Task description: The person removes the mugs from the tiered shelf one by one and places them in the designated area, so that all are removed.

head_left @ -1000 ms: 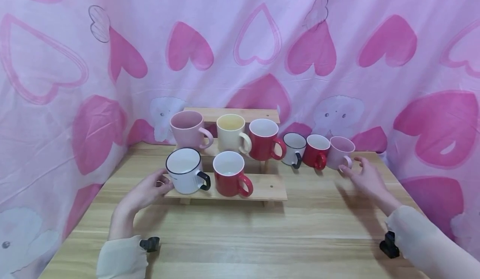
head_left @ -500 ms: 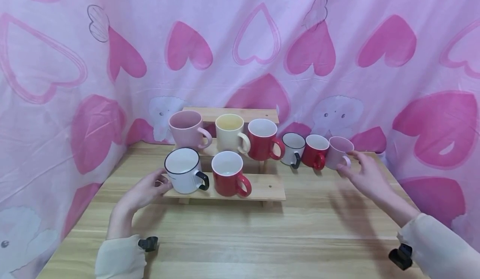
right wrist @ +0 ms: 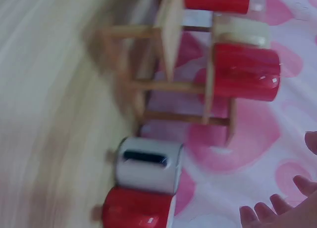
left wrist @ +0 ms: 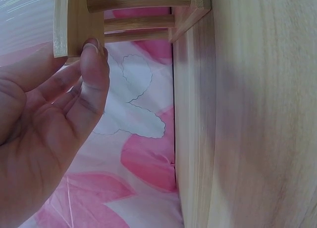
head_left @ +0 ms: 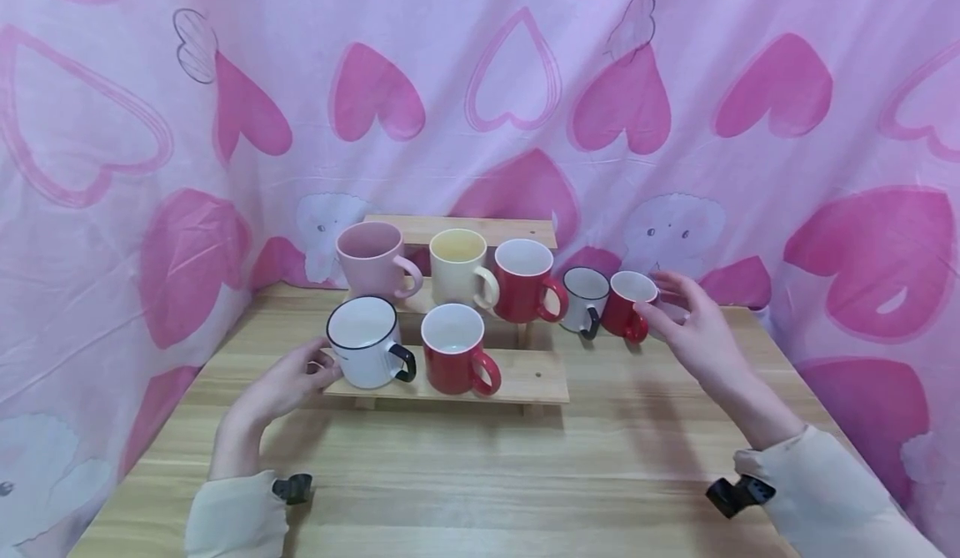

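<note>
At the left end of a tiered wooden rack, my left hand pinches the lower board; thumb and fingertips meet its end in the left wrist view. Beside that hand, a white mug with black rim and handle stands on this board, with a red mug to its right. My right hand hovers by a smaller red mug on the table, fingers spread; contact cannot be told. It mostly hides a small pink mug. In the right wrist view, the fingertips hold nothing.
The middle board bears a pink mug, a cream mug and a red mug. A small white mug stands between the rack and the small red mug. A heart-printed curtain hangs behind the wooden table.
My right hand has left the small pink mug's side and shifted left and slightly up, over to the small red mug. The left hand keeps its grip on the rack.
</note>
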`<state>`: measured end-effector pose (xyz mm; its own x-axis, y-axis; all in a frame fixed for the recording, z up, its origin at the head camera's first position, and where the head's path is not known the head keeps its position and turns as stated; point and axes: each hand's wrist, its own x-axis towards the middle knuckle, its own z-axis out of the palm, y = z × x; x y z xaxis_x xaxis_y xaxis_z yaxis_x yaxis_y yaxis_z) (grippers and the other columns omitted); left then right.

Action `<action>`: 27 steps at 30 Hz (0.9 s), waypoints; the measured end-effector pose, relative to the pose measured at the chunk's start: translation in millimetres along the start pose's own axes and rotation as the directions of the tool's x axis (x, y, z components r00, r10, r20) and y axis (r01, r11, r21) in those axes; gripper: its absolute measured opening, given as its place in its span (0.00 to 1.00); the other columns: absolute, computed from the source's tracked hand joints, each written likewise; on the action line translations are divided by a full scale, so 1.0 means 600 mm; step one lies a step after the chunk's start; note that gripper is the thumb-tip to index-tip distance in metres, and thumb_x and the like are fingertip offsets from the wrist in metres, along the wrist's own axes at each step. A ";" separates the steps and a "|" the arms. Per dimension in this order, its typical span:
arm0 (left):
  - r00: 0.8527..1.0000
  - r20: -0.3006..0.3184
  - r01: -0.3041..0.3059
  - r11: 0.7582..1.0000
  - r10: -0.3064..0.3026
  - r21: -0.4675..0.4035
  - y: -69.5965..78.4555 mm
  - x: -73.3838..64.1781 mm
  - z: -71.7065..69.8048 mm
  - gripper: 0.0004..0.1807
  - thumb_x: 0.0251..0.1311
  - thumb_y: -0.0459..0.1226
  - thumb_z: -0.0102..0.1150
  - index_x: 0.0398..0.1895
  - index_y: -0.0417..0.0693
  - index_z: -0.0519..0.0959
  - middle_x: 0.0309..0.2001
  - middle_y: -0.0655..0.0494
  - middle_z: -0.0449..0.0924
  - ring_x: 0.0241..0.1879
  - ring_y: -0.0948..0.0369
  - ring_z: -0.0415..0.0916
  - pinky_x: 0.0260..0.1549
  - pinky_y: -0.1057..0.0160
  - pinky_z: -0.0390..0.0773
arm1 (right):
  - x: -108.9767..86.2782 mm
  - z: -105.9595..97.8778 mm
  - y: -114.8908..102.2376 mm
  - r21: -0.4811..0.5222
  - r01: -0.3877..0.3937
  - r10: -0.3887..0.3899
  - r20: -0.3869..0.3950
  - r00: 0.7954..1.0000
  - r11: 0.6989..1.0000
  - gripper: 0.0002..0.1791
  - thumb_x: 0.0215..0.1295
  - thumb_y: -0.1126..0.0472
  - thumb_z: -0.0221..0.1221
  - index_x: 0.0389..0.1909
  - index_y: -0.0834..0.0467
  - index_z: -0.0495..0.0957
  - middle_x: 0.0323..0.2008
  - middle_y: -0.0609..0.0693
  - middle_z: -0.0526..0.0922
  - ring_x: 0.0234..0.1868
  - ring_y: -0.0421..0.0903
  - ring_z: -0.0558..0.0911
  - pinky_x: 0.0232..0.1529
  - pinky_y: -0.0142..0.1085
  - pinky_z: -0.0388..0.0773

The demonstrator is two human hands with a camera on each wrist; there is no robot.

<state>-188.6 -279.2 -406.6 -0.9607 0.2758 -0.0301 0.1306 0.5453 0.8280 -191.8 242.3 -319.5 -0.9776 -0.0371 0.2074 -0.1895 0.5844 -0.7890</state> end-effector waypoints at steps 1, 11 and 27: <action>1.000 0.000 0.000 1.000 0.000 0.000 0.000 0.000 0.000 0.24 0.67 0.34 0.57 0.62 0.32 0.65 0.40 0.45 0.76 0.37 0.54 0.75 0.34 0.50 0.82 | 0.002 0.004 -0.006 0.022 -0.006 0.006 -0.003 1.000 1.000 0.35 0.69 0.46 0.58 0.71 0.58 0.61 0.62 0.60 0.69 0.61 0.60 0.71 0.51 0.41 0.78; 1.000 -0.020 -0.002 1.000 0.002 0.005 -0.003 -0.006 -0.005 0.22 0.67 0.33 0.58 0.60 0.34 0.67 0.41 0.44 0.76 0.39 0.54 0.75 0.33 0.51 0.82 | 0.026 0.075 -0.051 0.438 0.050 -0.012 -0.090 0.996 0.898 0.20 0.69 0.58 0.60 0.59 0.59 0.73 0.55 0.54 0.75 0.51 0.44 0.79 0.47 0.27 0.78; 1.000 -0.008 0.019 0.999 -0.019 0.042 0.004 -0.003 -0.001 0.22 0.67 0.36 0.58 0.59 0.34 0.68 0.40 0.46 0.77 0.38 0.54 0.76 0.35 0.52 0.82 | 0.038 0.169 -0.036 0.653 -0.041 0.132 -0.091 0.987 0.757 0.19 0.67 0.57 0.62 0.56 0.58 0.76 0.53 0.54 0.78 0.52 0.50 0.78 0.51 0.36 0.79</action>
<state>-186.8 -278.5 -404.4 -0.9650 0.2591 -0.0412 0.1224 0.5834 0.8029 -219.3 146.6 -356.3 -0.9816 0.1139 0.1531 -0.1632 -0.0852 -0.9829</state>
